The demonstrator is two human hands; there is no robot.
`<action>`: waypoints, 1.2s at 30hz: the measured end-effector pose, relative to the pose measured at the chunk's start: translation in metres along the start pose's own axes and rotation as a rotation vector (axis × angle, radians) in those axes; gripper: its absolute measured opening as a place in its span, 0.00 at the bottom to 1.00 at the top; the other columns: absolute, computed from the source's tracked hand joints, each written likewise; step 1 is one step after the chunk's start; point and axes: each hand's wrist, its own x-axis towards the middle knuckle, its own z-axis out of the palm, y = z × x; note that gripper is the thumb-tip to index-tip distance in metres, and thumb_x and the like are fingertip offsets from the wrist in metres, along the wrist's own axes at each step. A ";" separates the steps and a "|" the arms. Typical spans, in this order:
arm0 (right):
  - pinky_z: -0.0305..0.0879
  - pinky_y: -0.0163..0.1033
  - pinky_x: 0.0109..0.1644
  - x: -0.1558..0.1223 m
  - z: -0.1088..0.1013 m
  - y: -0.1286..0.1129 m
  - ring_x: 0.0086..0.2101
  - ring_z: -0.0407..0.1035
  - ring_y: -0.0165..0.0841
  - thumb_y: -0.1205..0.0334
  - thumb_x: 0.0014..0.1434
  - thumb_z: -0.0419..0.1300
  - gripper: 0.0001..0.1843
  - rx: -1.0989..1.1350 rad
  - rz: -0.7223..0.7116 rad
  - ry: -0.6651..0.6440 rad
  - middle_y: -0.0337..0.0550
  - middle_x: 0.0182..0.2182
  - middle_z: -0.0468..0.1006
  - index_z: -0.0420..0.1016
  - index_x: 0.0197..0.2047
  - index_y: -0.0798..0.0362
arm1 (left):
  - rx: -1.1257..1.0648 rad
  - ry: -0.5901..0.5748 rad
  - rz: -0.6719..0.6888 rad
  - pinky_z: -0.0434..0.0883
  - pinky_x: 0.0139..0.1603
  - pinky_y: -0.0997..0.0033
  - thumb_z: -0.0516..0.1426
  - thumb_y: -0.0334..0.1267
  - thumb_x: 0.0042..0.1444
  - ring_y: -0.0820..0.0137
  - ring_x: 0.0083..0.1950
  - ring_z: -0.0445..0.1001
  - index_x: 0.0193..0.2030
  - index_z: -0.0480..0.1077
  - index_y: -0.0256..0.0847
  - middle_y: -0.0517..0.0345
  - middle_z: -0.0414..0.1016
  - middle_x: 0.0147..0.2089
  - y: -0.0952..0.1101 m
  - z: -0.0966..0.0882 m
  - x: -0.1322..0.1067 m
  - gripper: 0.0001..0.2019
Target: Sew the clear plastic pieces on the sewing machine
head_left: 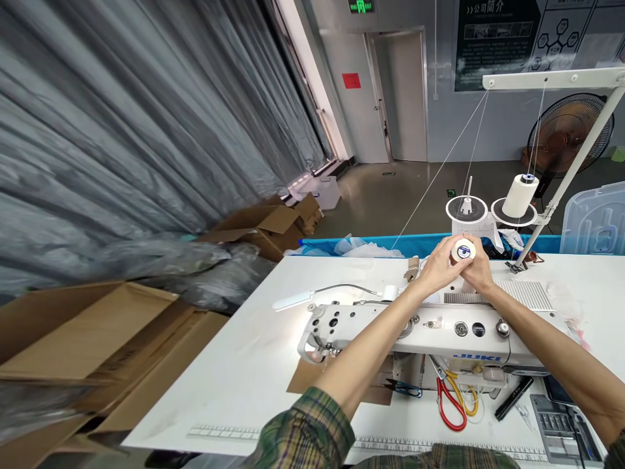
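Behind the white JUKI sewing machine [361, 332], my left hand [439, 266] and my right hand [480, 268] are both closed around a thread spool [463, 250]. Its round end, pale with a blue mark, faces up at me; the rest of it is hidden by my fingers. Just beyond my hands is a bare spool holder [467, 208] with an upright pin. A white thread cone [520, 197] stands on the holder beside it. Threads run from the overhead thread stand arm [561, 79] down toward the table.
On the white table [234, 378] lie red-handled scissors [452, 404], yellow-handled scissors [469, 397], blue thread snips [405, 388] and a black marker [513, 398]. A lamp [293, 301] sticks out left of the machine. Cardboard boxes [92, 326] stand at the left.
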 end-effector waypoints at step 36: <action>0.71 0.48 0.52 0.151 -0.040 -0.020 0.46 0.72 0.38 0.59 0.63 0.63 0.12 -0.228 0.335 0.182 0.46 0.45 0.76 0.73 0.47 0.55 | -0.227 0.336 -0.139 0.79 0.41 0.65 0.56 0.35 0.59 0.66 0.46 0.78 0.55 0.67 0.42 0.47 0.69 0.58 -0.030 0.001 -0.059 0.16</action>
